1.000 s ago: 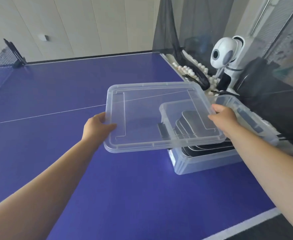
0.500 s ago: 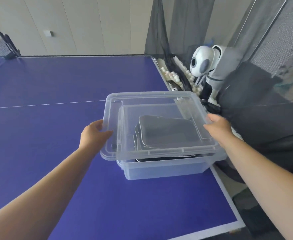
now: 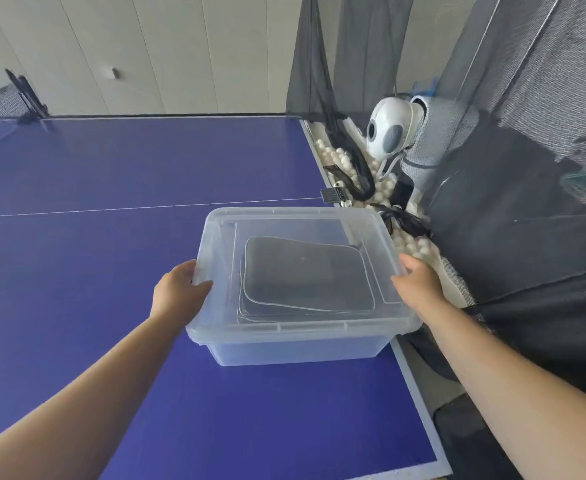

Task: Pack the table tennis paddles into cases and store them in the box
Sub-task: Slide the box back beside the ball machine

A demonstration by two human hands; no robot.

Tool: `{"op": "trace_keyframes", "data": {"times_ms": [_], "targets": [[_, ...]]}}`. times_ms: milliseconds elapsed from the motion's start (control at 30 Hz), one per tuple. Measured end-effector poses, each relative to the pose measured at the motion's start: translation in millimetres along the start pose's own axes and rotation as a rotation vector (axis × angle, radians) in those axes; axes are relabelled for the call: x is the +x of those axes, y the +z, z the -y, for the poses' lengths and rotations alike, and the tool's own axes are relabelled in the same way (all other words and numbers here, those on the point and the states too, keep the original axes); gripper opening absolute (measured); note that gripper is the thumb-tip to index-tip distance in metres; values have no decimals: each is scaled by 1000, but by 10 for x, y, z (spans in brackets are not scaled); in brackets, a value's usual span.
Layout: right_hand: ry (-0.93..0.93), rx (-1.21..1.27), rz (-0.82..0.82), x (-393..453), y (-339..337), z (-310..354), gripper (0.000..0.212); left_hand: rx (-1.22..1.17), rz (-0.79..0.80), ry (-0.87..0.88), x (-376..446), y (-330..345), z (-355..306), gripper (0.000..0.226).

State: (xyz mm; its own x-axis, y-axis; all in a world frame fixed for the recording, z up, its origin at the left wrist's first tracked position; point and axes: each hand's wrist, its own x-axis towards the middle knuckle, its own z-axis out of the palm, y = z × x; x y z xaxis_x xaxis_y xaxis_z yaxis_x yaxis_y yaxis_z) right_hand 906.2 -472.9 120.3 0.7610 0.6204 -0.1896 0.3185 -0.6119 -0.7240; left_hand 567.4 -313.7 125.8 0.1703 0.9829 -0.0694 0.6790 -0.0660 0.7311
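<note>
**Table tennis practice room**

A blue table tennis table with white boundary lines (image 3: 118,174) fills the left and centre of the frame. Its black net and post (image 3: 14,98) sit at upper left. At upper right, dark mesh catch netting (image 3: 526,140) surrounds a white, round-headed ball-feeding machine (image 3: 386,133), with many white table tennis balls (image 3: 340,161) pooled below it. Pale panelled wall (image 3: 180,53) behind.
</note>
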Motion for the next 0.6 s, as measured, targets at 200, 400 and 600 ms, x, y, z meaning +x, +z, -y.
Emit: {"op": "trace_keyframes", "data": {"times_ms": [200, 400, 600], "targets": [[-21, -6, -19, 41, 86, -92, 54, 47, -17, -25, 2, 93, 90, 27], [1, -50, -38, 57, 138, -112, 55, 65, 10, -35, 48, 116, 131, 27], [2, -96, -37, 66, 201, -124, 54, 82, 86, -84, 117, 167, 221, 45]]}}
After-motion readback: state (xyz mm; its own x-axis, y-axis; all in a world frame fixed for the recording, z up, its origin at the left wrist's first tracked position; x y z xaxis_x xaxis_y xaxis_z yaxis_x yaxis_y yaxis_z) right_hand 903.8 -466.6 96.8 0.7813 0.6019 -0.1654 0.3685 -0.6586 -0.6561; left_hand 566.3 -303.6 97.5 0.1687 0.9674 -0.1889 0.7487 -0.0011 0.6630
